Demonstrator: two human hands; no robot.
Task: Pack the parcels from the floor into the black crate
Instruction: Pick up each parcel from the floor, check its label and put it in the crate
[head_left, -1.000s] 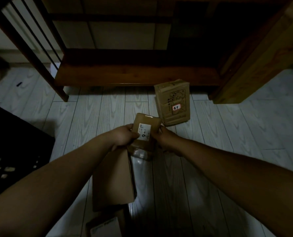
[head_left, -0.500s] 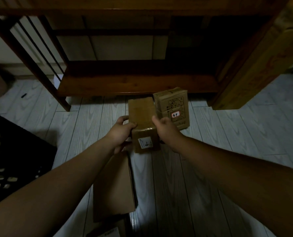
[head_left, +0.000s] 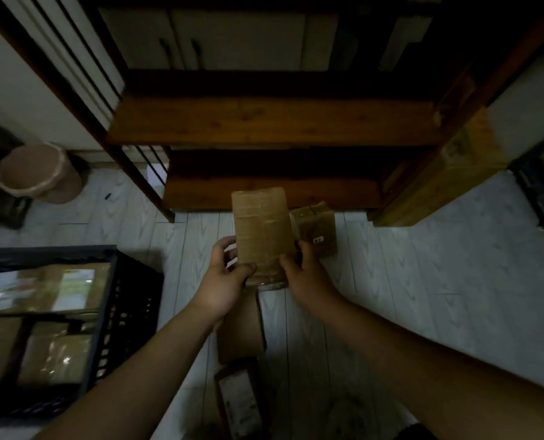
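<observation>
Brown cardboard parcel (head_left: 262,235) is up off the floor, left hand (head_left: 224,277) and right hand (head_left: 302,274) gripping its lower corners. Black plastic crate (head_left: 118,312) sits off to the left, already holding boxes. Another taped brown parcel (head_left: 318,228) lies just beyond the right hand.

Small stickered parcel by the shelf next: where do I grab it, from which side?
Take the parcel from above, across its narrower width, gripping the two long side faces. It lies flat on the floor, sticker up, with bare floor on its right.
</observation>
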